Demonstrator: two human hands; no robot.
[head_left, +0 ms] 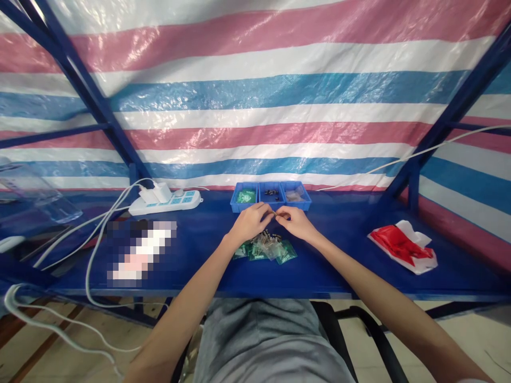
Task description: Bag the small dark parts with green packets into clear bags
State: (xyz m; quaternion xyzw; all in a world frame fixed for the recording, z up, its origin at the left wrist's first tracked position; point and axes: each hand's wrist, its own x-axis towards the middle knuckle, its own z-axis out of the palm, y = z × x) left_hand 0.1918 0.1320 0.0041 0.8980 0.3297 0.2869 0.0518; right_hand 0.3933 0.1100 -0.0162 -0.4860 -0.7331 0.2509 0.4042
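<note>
My left hand (251, 221) and my right hand (296, 221) meet fingertip to fingertip in the middle of the blue table. Both are closed in a pinch around something small, too tiny to make out. Just below them lies a pile of small clear and green plastic packets (267, 248), with little dark and metallic pieces among them. Right behind my hands stand three joined blue bins. The left bin (245, 197) contains green packets, the middle bin (271, 193) some small dark parts, and the right bin (295, 194) clear packets.
A white power strip (167, 202) with plugged-in chargers lies at the back left, its white cables running over the front edge. A clear plastic bottle (59, 205) lies far left. At the right is a crumpled red-and-white plastic bag (404, 247). Blue metal posts slant up both sides.
</note>
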